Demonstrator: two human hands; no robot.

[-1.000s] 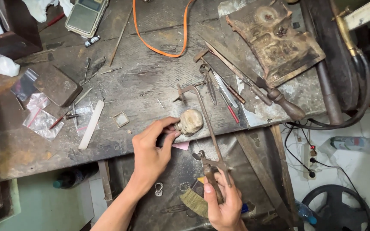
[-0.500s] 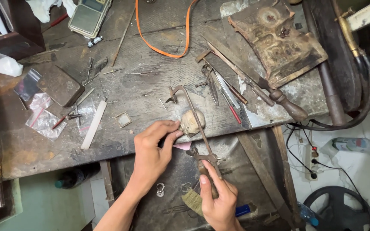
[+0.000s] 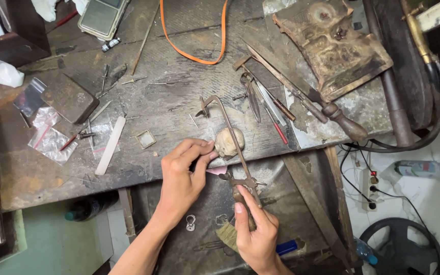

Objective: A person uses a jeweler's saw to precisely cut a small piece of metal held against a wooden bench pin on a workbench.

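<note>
Two bare forearms entered from the bottom edge, no sleeves visible. Left hand [image 3: 184, 175] and right hand [image 3: 256, 239] wore no gloves, rings or watch. Fingernails were short and plain.

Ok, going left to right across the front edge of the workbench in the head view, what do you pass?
Clear plastic bags → flat white stick → small square metal frame → left hand → pale rounded lump → metal saw frame, its handle in the right hand.

A rusty metal-framed jeweller's saw [image 3: 228, 140] stands tilted over a pale rounded lump [image 3: 228, 142] at the bench edge.
</note>
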